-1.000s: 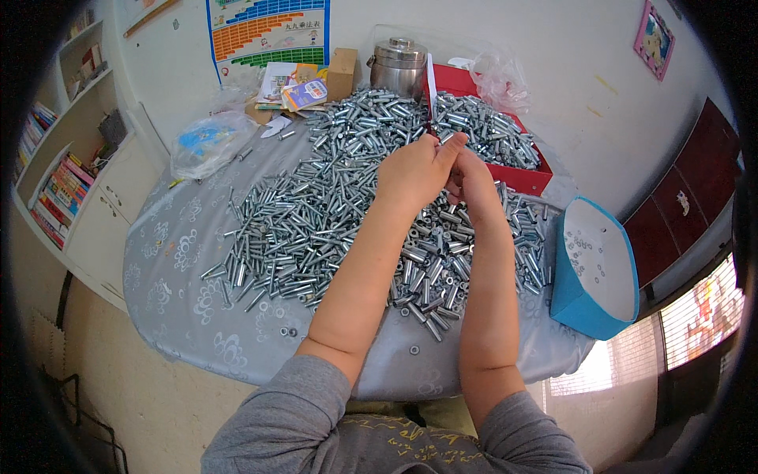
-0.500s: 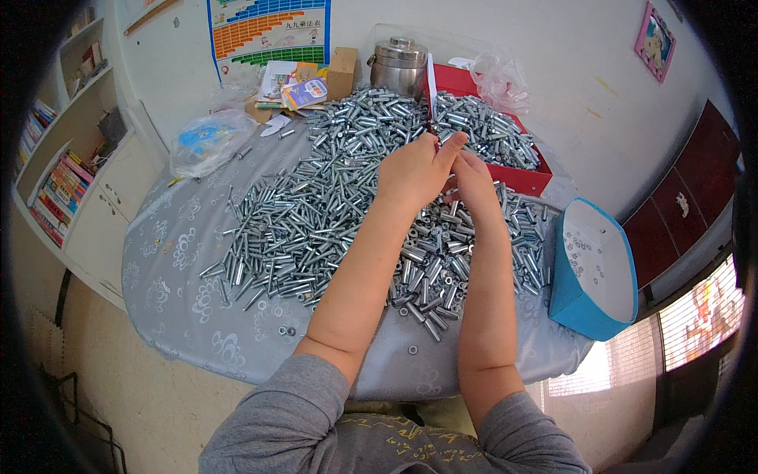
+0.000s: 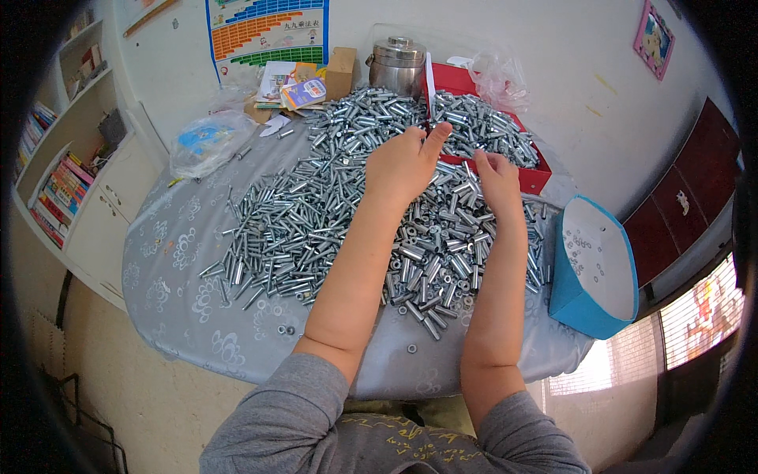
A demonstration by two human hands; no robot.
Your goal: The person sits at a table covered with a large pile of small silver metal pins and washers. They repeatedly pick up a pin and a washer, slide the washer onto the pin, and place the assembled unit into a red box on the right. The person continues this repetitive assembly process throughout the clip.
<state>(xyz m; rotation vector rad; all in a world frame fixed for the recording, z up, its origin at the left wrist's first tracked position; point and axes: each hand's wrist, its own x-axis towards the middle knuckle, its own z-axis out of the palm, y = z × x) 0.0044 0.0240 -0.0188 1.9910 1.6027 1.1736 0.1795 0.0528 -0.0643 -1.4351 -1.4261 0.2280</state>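
A large heap of silvery metal expansion bolts (image 3: 292, 213), with sleeves and nuts among them, covers the middle of the table. Over its far part, my left hand (image 3: 399, 167) is closed, thumb raised and fingers curled out of sight; whatever it holds is hidden. To its right, my right hand (image 3: 500, 186) hovers near the front edge of a red box (image 3: 535, 182) filled with more bolts. Its thumb and fingertips are drawn together, and anything between them is too small to make out. The two hands are apart.
A blue fabric bin (image 3: 591, 304) with small washers inside stands at the right table edge. Behind the heap are a steel pot (image 3: 397, 67), booklets (image 3: 304, 93) and a clear plastic bag (image 3: 501, 79). Another plastic bag (image 3: 212, 144) lies far left. Loose nuts (image 3: 411, 348) lie near the front.
My hands were together over the heap; now they have separated. The right hand has moved right toward the red box's front edge, the left slightly left.
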